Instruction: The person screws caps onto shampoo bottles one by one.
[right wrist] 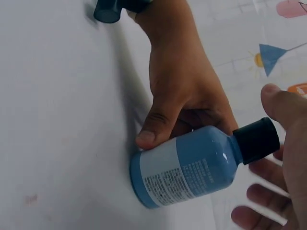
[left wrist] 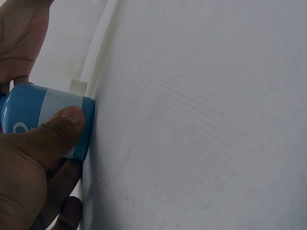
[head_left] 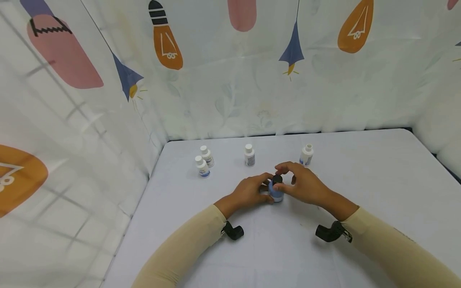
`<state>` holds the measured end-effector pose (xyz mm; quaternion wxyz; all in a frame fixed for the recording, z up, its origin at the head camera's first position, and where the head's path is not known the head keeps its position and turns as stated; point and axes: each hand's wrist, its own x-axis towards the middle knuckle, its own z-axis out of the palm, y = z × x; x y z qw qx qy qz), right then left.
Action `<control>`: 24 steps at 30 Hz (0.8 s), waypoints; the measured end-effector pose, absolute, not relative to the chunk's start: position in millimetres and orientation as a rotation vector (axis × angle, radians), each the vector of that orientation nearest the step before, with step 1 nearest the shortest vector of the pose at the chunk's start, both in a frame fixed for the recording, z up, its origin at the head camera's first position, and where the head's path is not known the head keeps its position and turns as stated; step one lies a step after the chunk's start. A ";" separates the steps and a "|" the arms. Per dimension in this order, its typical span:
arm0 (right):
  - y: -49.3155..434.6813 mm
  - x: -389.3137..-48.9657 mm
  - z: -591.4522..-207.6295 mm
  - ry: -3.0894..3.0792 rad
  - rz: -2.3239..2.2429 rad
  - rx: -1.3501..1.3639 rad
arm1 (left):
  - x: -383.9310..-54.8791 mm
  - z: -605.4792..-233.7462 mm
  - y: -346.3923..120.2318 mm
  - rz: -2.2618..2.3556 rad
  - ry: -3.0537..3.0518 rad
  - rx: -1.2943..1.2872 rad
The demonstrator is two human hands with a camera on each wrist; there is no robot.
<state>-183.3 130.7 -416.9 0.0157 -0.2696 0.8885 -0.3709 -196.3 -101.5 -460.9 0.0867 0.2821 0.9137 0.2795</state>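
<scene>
"What do I have on the feeds?"

"From my end, the blue bottle (head_left: 276, 196) is upright on the worktop (head_left: 378, 172), between my two hands. My left hand (head_left: 248, 191) grips its body; the left wrist view shows me the thumb lying across the pale band of the label."

"And my right hand (head_left: 306, 184)?"

"I have it around the black cap (head_left: 277, 179), with the thumb and fingers spread apart. In the right wrist view I see a gap between thumb and cap. The fingers sit on the cap's far side, and I can't tell whether any of them touch it."

"Can I read the label?"

"Only as rows of small print on the blue and on the pale band; the words are too fine for me."

"What else stands there?"

"Beyond my left hand I see two white bottles (head_left: 203, 168) close together. A third white bottle (head_left: 249, 156) stands alone farther along, and a fourth white bottle (head_left: 306, 155) is just beyond my right hand. Behind the worktop I get a pale curtain (head_left: 216, 100) printed with orange bulbs. Both forearms wear beige sleeves (head_left: 183, 244), with a black mount (head_left: 233, 232) at each wrist."
</scene>
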 end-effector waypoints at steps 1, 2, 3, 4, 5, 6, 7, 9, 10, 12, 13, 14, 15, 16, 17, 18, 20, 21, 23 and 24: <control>132.1 -182.8 -417.1 2.746 -1.158 -0.882 | -196.1 -461.1 -101.4 0.829 2.722 0.840; 133.6 -182.7 -417.4 2.722 -1.167 -0.937 | -195.9 -461.1 -101.4 0.826 2.723 0.840; 134.9 -182.7 -417.7 2.706 -1.172 -0.998 | -195.7 -461.0 -101.2 0.825 2.723 0.842; 136.0 -182.6 -418.0 2.693 -1.175 -1.049 | -195.6 -460.9 -101.2 0.827 2.721 0.842; 136.9 -182.8 -418.3 2.685 -1.177 -1.086 | -195.3 -460.7 -101.2 0.829 2.718 0.843; 137.2 -183.2 -418.7 2.690 -1.172 -1.108 | -195.2 -460.3 -101.2 0.832 2.716 0.843; 137.2 -183.7 -418.9 2.700 -1.166 -1.109 | -195.1 -460.0 -101.2 0.836 2.714 0.841; 135.8 -184.6 -418.9 2.727 -1.158 -1.071 | -195.3 -459.6 -101.2 0.843 2.712 0.841; 134.7 -185.0 -418.8 2.743 -1.153 -1.034 | -195.4 -459.5 -101.3 0.846 2.712 0.841; 132.0 -185.6 -418.2 2.774 -1.143 -0.952 | -195.6 -459.4 -101.4 0.851 2.710 0.838; 130.8 -185.7 -418.1 2.785 -1.136 -0.909 | -195.7 -459.7 -101.4 0.851 2.711 0.837; 129.6 -185.7 -417.7 2.792 -1.134 -0.870 | -195.8 -460.1 -101.4 0.850 2.711 0.836; 128.7 -185.5 -417.5 2.796 -1.129 -0.837 | -195.9 -460.4 -101.4 0.849 2.711 0.836; 127.9 -185.4 -417.2 2.800 -1.124 -0.812 | -196.0 -460.4 -101.6 0.848 2.712 0.836; 127.5 -185.4 -416.9 2.802 -1.119 -0.794 | -196.1 -460.5 -101.6 0.847 2.712 0.836; 127.5 -185.3 -416.7 2.803 -1.113 -0.790 | -196.2 -460.6 -101.8 0.847 2.713 0.840; 128.8 -185.0 -416.6 2.793 -1.114 -0.813 | -196.1 -460.4 -101.8 0.845 2.713 0.846; 130.2 -184.8 -416.9 2.785 -1.118 -0.849 | -196.2 -460.5 -101.9 0.845 2.713 0.848; 133.3 -184.3 -417.2 2.764 -1.125 -0.942 | -195.9 -460.1 -102.0 0.845 2.714 0.848; 135.0 -184.3 -417.6 2.749 -1.131 -1.001 | -195.7 -459.8 -102.0 0.844 2.714 0.848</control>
